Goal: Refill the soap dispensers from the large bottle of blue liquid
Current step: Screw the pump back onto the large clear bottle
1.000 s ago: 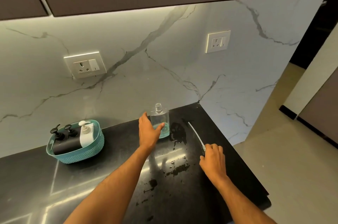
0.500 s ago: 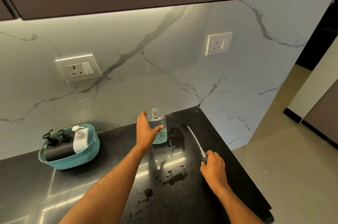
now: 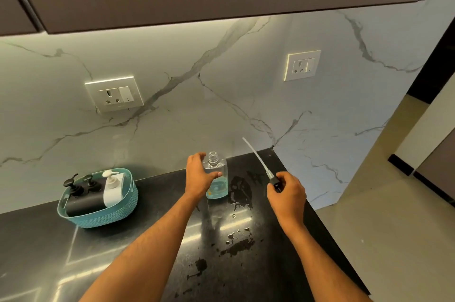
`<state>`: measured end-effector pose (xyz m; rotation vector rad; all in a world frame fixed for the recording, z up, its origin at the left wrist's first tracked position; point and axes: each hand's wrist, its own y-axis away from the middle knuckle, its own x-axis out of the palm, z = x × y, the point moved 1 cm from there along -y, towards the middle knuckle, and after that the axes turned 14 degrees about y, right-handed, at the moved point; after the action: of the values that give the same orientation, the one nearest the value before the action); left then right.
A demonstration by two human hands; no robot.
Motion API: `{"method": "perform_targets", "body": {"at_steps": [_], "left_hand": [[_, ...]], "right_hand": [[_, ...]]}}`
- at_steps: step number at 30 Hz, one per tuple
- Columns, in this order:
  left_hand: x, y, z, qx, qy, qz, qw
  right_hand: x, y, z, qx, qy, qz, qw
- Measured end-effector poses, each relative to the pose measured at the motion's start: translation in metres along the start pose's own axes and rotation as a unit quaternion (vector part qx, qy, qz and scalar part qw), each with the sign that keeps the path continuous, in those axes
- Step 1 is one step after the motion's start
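Far along the black countertop (image 3: 152,247) my left hand (image 3: 199,177) grips the uncapped clear soap dispenser (image 3: 216,178) — blue liquid low inside, standing upright; just right, my right hand (image 3: 286,194) pinches its pump (image 3: 268,171) — tube slanting up-left; wet patches (image 3: 240,190) lie between; a teal basket (image 3: 98,215) of dispensers sits far left.

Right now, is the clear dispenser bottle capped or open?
Open: the clear dispenser bottle shows a bare neck; the right hand holds the pump.
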<state>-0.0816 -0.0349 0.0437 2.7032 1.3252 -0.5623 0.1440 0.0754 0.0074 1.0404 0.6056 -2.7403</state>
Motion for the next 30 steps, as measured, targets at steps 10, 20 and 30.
{"method": "perform_targets", "body": {"at_steps": [10, 20, 30], "left_hand": [[-0.019, 0.019, 0.001, 0.014, 0.016, -0.043, 0.999], [-0.072, 0.05, 0.016, 0.009, 0.02, -0.114, 0.993], [-0.109, 0.071, 0.03, -0.007, 0.027, -0.149, 0.988]], "right_hand": [[-0.041, -0.029, 0.086, -0.102, -0.048, -0.068, 0.991], [-0.083, -0.029, 0.189, -0.23, -0.093, -0.044, 0.968], [-0.092, -0.009, 0.251, -0.294, -0.111, 0.0, 0.949]]}}
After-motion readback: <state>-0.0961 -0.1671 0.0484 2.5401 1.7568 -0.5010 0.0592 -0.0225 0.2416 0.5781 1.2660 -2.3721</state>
